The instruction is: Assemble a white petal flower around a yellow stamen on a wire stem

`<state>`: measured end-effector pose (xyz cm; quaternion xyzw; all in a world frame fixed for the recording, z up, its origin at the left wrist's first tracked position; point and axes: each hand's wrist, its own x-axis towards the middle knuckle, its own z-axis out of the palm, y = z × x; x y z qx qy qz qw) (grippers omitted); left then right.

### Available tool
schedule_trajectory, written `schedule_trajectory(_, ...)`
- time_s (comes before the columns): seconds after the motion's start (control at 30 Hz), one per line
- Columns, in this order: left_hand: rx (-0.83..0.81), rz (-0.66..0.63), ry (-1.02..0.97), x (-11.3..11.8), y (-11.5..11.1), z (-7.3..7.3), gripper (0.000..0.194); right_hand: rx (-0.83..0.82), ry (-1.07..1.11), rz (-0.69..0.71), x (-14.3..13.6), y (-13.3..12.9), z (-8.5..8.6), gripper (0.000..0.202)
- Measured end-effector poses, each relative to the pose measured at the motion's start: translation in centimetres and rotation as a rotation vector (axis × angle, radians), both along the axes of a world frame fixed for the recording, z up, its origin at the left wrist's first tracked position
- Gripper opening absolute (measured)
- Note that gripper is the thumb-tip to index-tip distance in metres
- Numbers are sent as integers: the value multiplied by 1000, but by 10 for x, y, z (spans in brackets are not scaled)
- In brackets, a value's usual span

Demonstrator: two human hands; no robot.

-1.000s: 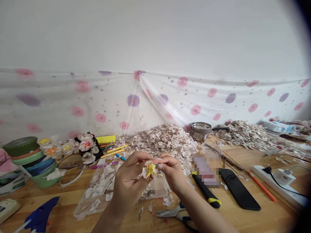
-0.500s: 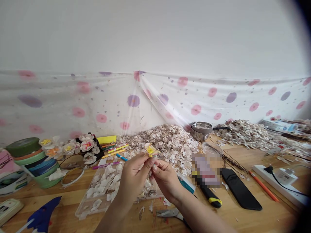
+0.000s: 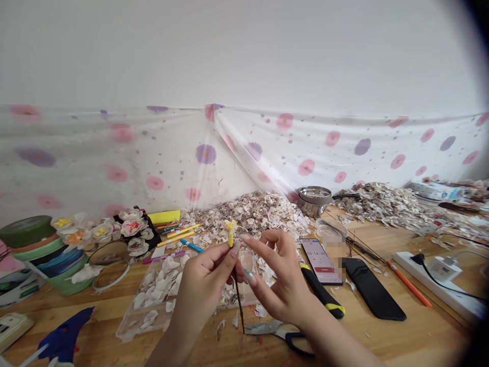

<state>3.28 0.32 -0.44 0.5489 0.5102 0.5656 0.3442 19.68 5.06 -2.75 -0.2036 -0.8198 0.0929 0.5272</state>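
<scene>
Two bare hands meet at the center of the frame above a wooden table (image 3: 344,344), with a small yellow flower piece (image 3: 231,234) upright between them. The left hand (image 3: 210,278) pinches the piece between thumb and fingers just below its yellow top, and a dark stem (image 3: 239,306) runs down from the grip toward the lower center. The right hand (image 3: 280,280) is spread, thumb and forefinger wide apart, its fingertips just beside the flower; whether the forefinger touches the yellow is hard to tell from this angle.

Behind the wrists, a clear plastic tray (image 3: 126,327) holds loose white petals (image 3: 168,278). Scissors (image 3: 267,327) lie at lower center, near the foot of the stem, partly behind the right forearm. A broad heap of pale flakes (image 3: 260,216) fills the middle of the frame, with metal bowls (image 3: 315,201) at its right edge.

At center right, a phone (image 3: 319,262) displaying a timer lies beside a black-and-yellow handle (image 3: 323,290). Assembled flowers (image 3: 133,227) stand at left, near stacked rolls of tape (image 3: 69,270); a blue glue gun (image 3: 66,334) occupies the lower left corner.
</scene>
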Motion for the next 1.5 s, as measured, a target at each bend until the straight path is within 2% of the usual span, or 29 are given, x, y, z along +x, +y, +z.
schedule_trajectory(0.07,-15,50,-16,5,-2,2,37,60,-65,-89,-2,-4,1,56)
schedule_trajectory(0.17,-25,115,-60,14,-6,5,34,99,-102,-138,-4,-2,0,56)
schedule_trajectory(0.33,-43,127,-78,18,-9,6,31,123,-84,-137,-5,1,-1,55)
schedule_trajectory(0.43,-32,138,-7,12,-8,1,34,118,-92,-129,-6,0,1,55)
schedule_trajectory(0.57,-6,80,110,3,-5,-5,38,144,-122,-140,-6,-2,2,52)
schedule_trajectory(0.63,-17,73,79,3,-5,-5,38,160,-127,-145,-5,-1,2,50)
schedule_trajectory(0.73,-50,101,-32,7,-6,-3,37,171,-83,-127,-4,-1,-1,51)
schedule_trajectory(0.97,-31,45,-131,13,-9,-1,31,157,-56,-68,-3,0,1,49)
schedule_trajectory(1.1,-25,-16,-170,11,-10,1,35,88,7,49,1,1,1,48)
schedule_trajectory(1.2,45,72,-279,1,-12,3,31,36,194,144,1,5,-4,37)
schedule_trajectory(1.3,186,186,-319,-20,-16,6,27,-24,334,201,-2,10,-11,20)
schedule_trajectory(1.4,296,250,-308,-45,-25,12,28,-92,282,251,-8,11,-16,19)
schedule_trajectory(1.5,377,387,-327,-66,-40,19,28,-92,216,269,-12,10,-21,17)
